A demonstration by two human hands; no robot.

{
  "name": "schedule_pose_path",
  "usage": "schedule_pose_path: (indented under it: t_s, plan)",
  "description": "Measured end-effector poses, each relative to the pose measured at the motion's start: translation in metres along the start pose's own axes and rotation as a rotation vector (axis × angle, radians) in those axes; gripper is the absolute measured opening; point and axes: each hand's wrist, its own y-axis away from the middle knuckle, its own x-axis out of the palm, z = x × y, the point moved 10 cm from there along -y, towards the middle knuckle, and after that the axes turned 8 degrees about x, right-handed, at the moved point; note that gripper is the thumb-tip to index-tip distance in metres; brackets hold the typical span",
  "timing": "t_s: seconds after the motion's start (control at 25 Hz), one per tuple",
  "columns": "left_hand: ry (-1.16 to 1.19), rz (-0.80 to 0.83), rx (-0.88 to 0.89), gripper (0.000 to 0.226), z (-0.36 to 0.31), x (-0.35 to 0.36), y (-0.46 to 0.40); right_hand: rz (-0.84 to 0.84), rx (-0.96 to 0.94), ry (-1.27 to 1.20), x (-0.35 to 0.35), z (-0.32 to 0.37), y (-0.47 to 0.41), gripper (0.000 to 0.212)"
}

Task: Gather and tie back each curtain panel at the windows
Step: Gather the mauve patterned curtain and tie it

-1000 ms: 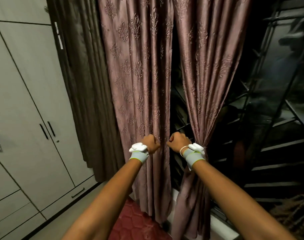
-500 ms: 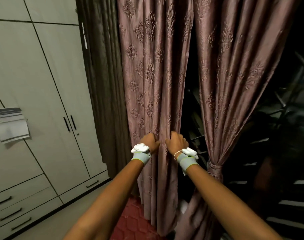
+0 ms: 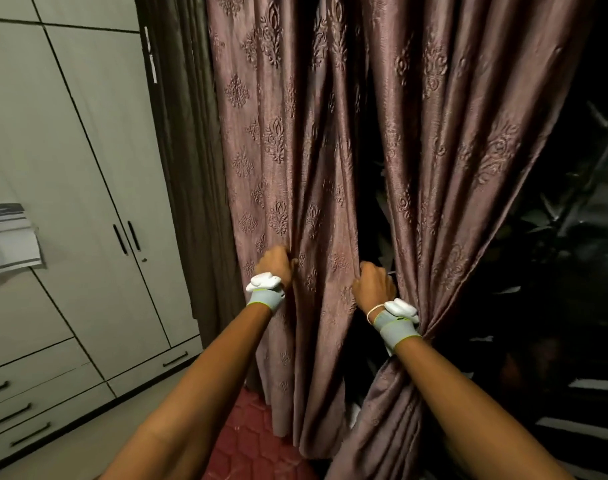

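Two mauve patterned curtain panels hang before a dark window. The left curtain panel (image 3: 281, 161) hangs loose to the floor. My left hand (image 3: 276, 266) grips a fold near its middle, and my right hand (image 3: 373, 285) grips its right edge. The right curtain panel (image 3: 458, 161) is gathered and cinched at waist height, just behind my right wrist; the tie itself is hidden by the wrist. Both wrists wear grey bands with white devices.
A dark brown curtain (image 3: 181, 150) hangs left of the mauve panels. A pale wardrobe (image 3: 70, 168) with doors and drawers fills the left, with papers (image 3: 8, 237) stuck to it. A red mat (image 3: 261, 441) lies on the floor. Dark window bars and plant leaves (image 3: 555, 220) show on the right.
My view has shifted left and closer. My hands, close together on the left panel half a second ago, have spread apart, the right hand now holding the panel's right edge.
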Motion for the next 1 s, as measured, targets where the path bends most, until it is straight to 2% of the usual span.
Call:
schedule_pose_path:
  t_s: [0.2, 0.32, 0.52, 0.68, 0.76, 0.84, 0.88, 0.96, 1.0]
  plan:
    - [0.045, 0.059, 0.161, 0.037, -0.038, 0.026, 0.006, 0.017, -0.085, -0.019, 0.013, 0.027, 0.003, 0.012]
    - [0.005, 0.072, 0.196, 0.036, -0.054, 0.037, 0.009, 0.025, -0.134, -0.095, 0.025, 0.047, 0.012, 0.016]
    - [0.001, 0.129, 0.219, 0.033, -0.058, 0.038, -0.004, 0.025, -0.085, -0.165, 0.033, 0.056, 0.01, 0.011]
    - [0.176, 0.277, 0.302, 0.024, -0.047, 0.05, -0.028, 0.059, -0.015, -0.072, 0.037, 0.049, 0.0, 0.022]
    - [0.256, 0.186, 0.206, 0.028, -0.032, 0.048, -0.039, 0.114, -0.012, -0.07, 0.04, 0.049, -0.001, 0.021]
    - [0.424, 0.085, 0.014, 0.044, -0.013, 0.046, -0.052, 0.185, -0.009, -0.08, 0.046, 0.052, 0.001, 0.02]
    - [0.518, 0.083, -0.05, 0.054, -0.007, 0.047, -0.055, 0.222, -0.005, -0.079, 0.048, 0.053, 0.003, 0.019]
    - [0.682, 0.178, -0.045, 0.069, -0.003, 0.068, -0.076, 0.276, 0.023, -0.079, 0.053, 0.053, 0.005, 0.018]
    - [0.741, 0.255, -0.005, 0.061, -0.006, 0.078, -0.083, 0.292, 0.041, -0.085, 0.055, 0.05, 0.005, 0.017]
